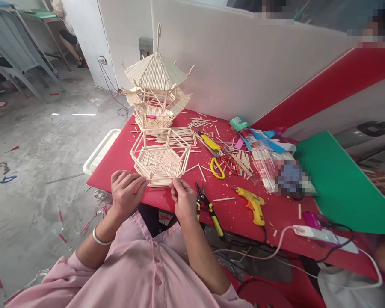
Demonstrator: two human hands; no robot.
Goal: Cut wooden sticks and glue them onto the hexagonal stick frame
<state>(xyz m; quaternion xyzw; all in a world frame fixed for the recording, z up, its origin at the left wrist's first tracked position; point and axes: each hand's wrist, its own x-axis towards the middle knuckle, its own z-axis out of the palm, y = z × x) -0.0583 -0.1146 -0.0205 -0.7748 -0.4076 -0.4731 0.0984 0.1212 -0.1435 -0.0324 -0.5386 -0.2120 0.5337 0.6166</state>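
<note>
Far to the left of the hexagonal stick frame (160, 164), a grey chair (14, 40) is standing on the concrete floor (67, 141). Closer on the frame's left, a white stool (98, 156) is peeking out beside the red table (112, 169). The left hand (126, 192) is reaching to the frame's near left corner, its fingers curving close together with the thumb under them; whether they are gripping a stick, I cannot tell. The frame itself is lying on the table, its slatted base facing up. Just beyond it, a roofed stick tower (155, 72) is standing upright. The right hand (184, 199) is bringing thumb and forefinger narrowly together at the frame's near right corner; what is sitting between them, I cannot tell. Right of the frame, black-and-yellow pliers (208, 205) are lying nearest the person, and yellow-handled scissors (216, 164) are resting farther in among loose sticks. Farther right of it, a yellow glue gun (253, 204) is lying on its side, bagged sticks (263, 164) are resting beyond, and a green board (349, 184) is leaning outermost.
</note>
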